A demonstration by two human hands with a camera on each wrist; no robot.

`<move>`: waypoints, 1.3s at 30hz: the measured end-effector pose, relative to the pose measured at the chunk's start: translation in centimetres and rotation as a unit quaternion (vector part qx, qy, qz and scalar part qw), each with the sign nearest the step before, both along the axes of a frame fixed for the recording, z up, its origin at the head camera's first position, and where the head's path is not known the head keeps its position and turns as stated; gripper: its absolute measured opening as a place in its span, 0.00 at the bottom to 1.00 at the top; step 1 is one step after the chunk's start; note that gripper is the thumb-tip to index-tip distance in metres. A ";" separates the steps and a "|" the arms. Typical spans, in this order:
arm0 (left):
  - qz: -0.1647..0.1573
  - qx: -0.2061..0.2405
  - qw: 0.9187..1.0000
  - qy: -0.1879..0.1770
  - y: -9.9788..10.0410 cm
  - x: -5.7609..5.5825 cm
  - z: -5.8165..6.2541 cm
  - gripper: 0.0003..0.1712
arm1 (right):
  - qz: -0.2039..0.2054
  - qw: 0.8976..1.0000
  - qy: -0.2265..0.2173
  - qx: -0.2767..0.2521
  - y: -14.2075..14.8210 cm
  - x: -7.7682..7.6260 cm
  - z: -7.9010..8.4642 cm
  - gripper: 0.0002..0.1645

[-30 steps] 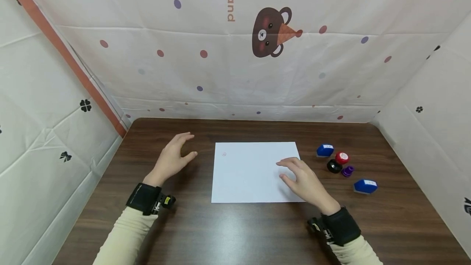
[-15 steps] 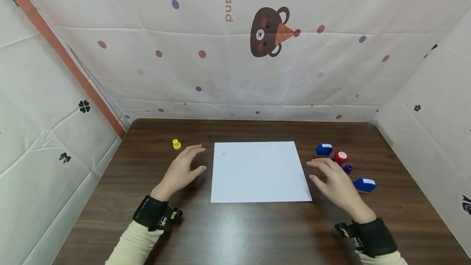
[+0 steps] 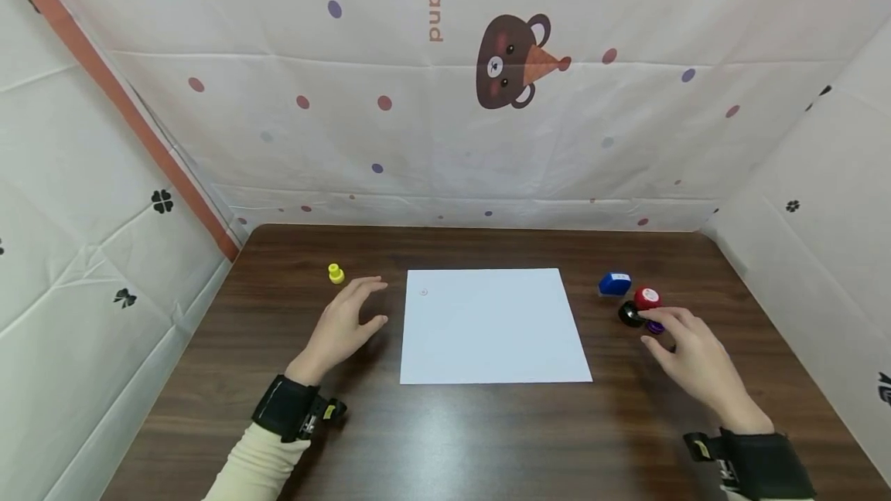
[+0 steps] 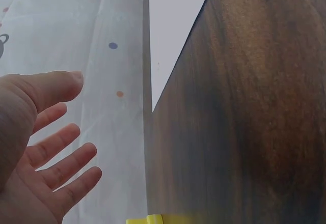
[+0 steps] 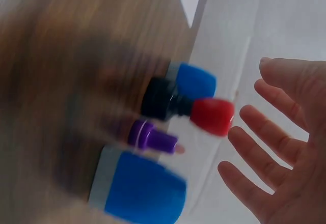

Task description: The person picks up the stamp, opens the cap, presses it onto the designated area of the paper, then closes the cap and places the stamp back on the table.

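Observation:
My right hand (image 3: 699,366) hovers with relaxed, parted fingers at the stamps on the right; nothing is in its grasp. Closest to its fingertips is a small purple stamp (image 3: 655,327), partly covered by the fingers in the head view. Beside that stands a stamp with a red knob (image 3: 647,298) and a black base (image 3: 630,315). A blue stamp (image 5: 145,188) shows in the right wrist view but hides behind the hand in the head view. Left of the white paper (image 3: 494,331), my left hand (image 3: 337,335) is held with fingers loosely spread, holding nothing.
A yellow stamp (image 3: 336,274) stands beyond the left hand. Another blue stamp (image 3: 615,284) sits behind the red-knobbed one. The paper bears a faint small round mark (image 3: 423,292) at its upper left. A printed cloth wall (image 3: 431,138) borders the brown table (image 3: 445,439).
My right hand has moved rightward from over the paper to the stamps. My left hand shifted slightly right and nearer, bringing the yellow stamp into view, then stayed nearly still.

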State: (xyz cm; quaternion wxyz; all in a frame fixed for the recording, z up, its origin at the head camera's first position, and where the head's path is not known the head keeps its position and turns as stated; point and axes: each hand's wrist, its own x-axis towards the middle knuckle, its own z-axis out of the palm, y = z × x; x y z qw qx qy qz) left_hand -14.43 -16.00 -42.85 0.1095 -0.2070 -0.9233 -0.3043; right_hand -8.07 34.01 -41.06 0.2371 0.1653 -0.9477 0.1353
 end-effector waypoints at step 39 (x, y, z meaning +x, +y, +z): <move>0.022 0.024 0.999 0.025 0.4 0.5 -0.5 0.23 | -0.079 0.982 -0.162 0.060 4.6 0.3 -1.7 0.22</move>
